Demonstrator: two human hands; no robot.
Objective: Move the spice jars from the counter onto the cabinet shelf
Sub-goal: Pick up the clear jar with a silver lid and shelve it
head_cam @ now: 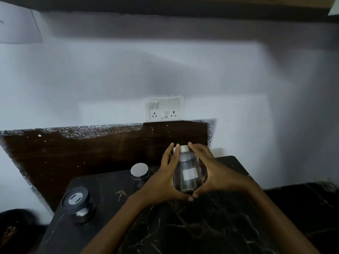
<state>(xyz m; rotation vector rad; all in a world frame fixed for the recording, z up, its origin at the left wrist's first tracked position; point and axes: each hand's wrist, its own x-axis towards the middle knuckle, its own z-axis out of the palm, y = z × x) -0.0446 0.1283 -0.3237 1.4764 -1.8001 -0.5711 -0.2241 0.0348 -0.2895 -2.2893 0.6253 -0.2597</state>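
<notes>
Presently, item one: a clear glass jar (pixel 187 173) with a silver lid, clasped between both hands, held just above the dark marble table (pixel 192 226). The left hand (pixel 166 177) wrapped its left side, fingers reaching up to the lid; the right hand (pixel 211 173) cupped the other side, and the thumbs met beneath the base. It carried one small pale label, blurred, with no writing that could be read.

Item two: a silver-lidded jar (pixel 139 171) stood on the table just left of the hands. No label showed.

Item three: a dark-lidded jar (pixel 78 204) stood nearer the table's left edge, its lid bearing a pale round sticker with dark marks, not legible.

Item four: a white switch and socket plate (pixel 164 108) on the wall behind; no lettering visible.

The cabinet shelf was not clearly in view; only a dark underside (pixel 165 8) ran along the top.

Risks, as judged: smooth glass could slip as the jar went up, since the grip sat on the sides rather than under the weight. A rising elbow might knock the silver-lidded jar. Dim light could spoil the placing.
</notes>
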